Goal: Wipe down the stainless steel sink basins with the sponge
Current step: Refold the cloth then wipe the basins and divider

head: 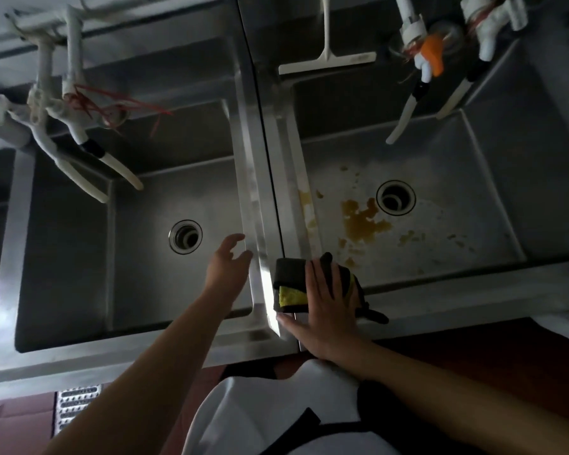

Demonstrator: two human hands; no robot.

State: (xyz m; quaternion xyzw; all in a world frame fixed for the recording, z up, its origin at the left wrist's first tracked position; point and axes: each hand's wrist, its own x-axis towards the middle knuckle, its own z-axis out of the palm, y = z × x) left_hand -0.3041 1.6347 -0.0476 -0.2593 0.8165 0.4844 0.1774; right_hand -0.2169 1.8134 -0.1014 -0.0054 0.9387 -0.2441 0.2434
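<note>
Two stainless steel basins lie side by side below me. The left basin [151, 205] looks clean around its drain [185, 237]. The right basin [440, 198] carries yellow-brown stains [362, 221] beside its drain [395, 197]. A yellow sponge with a dark scouring side [289, 285] sits on the divider rim [265, 224] at the front, with a dark cloth [367, 307] under it. My right hand [326, 310] lies flat on the sponge, fingers straight. My left hand [229, 266] hovers over the left basin's right wall, fingers loosely spread, holding nothing.
White taps with hoses [79, 133] hang over the left basin, and more taps [421, 60] with an orange piece over the right. A white squeegee [326, 57] leans on the back ledge. A floor grate [76, 402] sits below the front rim.
</note>
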